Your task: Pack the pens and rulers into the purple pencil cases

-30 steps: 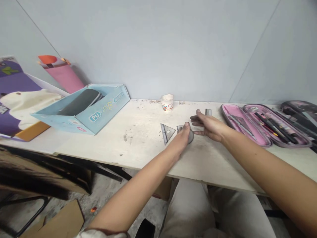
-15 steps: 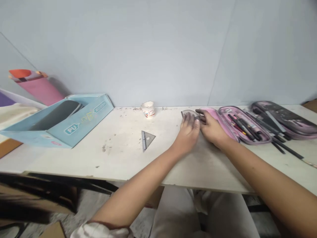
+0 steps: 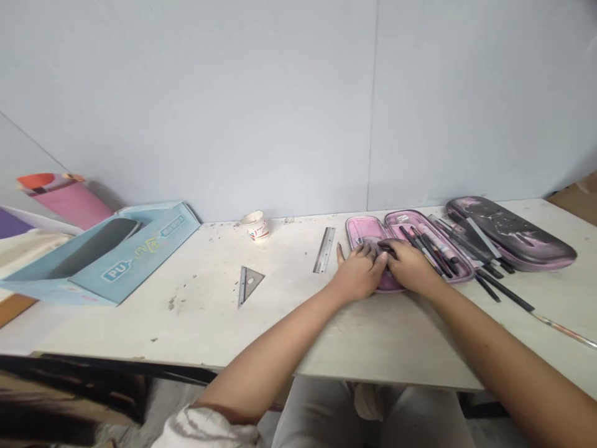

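Observation:
An unzipped pink pencil case (image 3: 405, 218) lies open on the table. Both hands work over its left half. My left hand (image 3: 359, 270) has its fingers bent down into the pink lining and its little finger held apart. Close against it, my right hand (image 3: 410, 264) curls its fingers down at the middle of that half. Between them is a clear plastic protractor (image 3: 369, 239), mostly covered by the fingers. Pens and markers (image 3: 426, 249) fill the case's right half. A clear ruler (image 3: 324, 250) lies just left of the case, and a small set square (image 3: 250, 284) farther left.
A paper cup (image 3: 256, 226) stands near the wall. At left is a light blue box (image 3: 140, 258) with a dark object inside, beside a pink roll (image 3: 74, 202). A dark, closed case (image 3: 513, 233) lies right, with dark tools and a brush (image 3: 564, 330) before it.
Both hands have moved with the protractor from the tabletop onto the pencil case's left half. The ruler now shows beside them. The whole view has turned slightly right.

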A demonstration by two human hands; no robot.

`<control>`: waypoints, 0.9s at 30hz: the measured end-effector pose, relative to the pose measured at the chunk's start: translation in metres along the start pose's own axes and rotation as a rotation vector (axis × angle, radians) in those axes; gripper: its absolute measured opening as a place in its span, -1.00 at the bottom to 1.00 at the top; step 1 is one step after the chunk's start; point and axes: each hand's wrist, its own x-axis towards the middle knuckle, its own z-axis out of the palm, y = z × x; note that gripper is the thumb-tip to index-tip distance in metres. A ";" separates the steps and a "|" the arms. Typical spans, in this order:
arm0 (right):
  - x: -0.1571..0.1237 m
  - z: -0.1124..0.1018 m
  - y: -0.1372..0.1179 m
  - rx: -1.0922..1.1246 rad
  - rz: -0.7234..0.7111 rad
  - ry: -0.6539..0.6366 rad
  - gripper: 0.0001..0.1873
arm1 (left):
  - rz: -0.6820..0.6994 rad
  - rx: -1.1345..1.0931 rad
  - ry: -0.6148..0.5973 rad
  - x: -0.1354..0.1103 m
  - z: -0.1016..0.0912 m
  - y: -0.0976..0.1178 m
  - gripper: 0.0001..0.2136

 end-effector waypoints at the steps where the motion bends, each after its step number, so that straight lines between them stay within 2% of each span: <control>1: 0.001 -0.002 -0.002 -0.012 -0.014 0.009 -0.63 | -0.006 -0.018 -0.007 0.000 -0.003 -0.002 -0.43; 3: 0.003 -0.005 -0.006 0.010 -0.021 0.038 -0.62 | -0.029 -0.075 0.003 0.000 -0.010 -0.006 -0.43; 5: 0.006 -0.006 -0.013 0.114 -0.023 0.042 -0.61 | -0.065 -0.150 0.068 -0.001 -0.020 -0.014 -0.42; 9: 0.015 0.000 -0.040 0.546 0.083 -0.077 -0.58 | -0.237 -0.361 0.241 -0.009 -0.039 -0.039 -0.34; 11: 0.019 0.009 -0.059 0.791 0.179 -0.143 -0.56 | -0.350 -0.460 0.279 -0.016 -0.045 -0.054 -0.29; 13: 0.024 0.019 -0.078 0.921 0.236 -0.201 -0.53 | -0.410 -0.532 0.279 -0.022 -0.046 -0.067 -0.26; 17: 0.034 0.041 -0.102 0.874 0.339 -0.230 -0.48 | -0.346 -0.665 0.239 -0.031 -0.036 -0.083 -0.28; 21: 0.040 0.061 -0.114 0.826 0.430 -0.286 -0.60 | -0.263 -0.701 0.230 -0.036 -0.027 -0.084 -0.34; 24: 0.039 0.070 -0.120 0.767 0.446 -0.334 -0.63 | -0.322 -0.667 0.201 -0.040 -0.026 -0.082 -0.36; 27: 0.040 0.067 -0.122 0.738 0.426 -0.305 -0.60 | -0.354 -0.683 0.210 -0.043 -0.027 -0.083 -0.35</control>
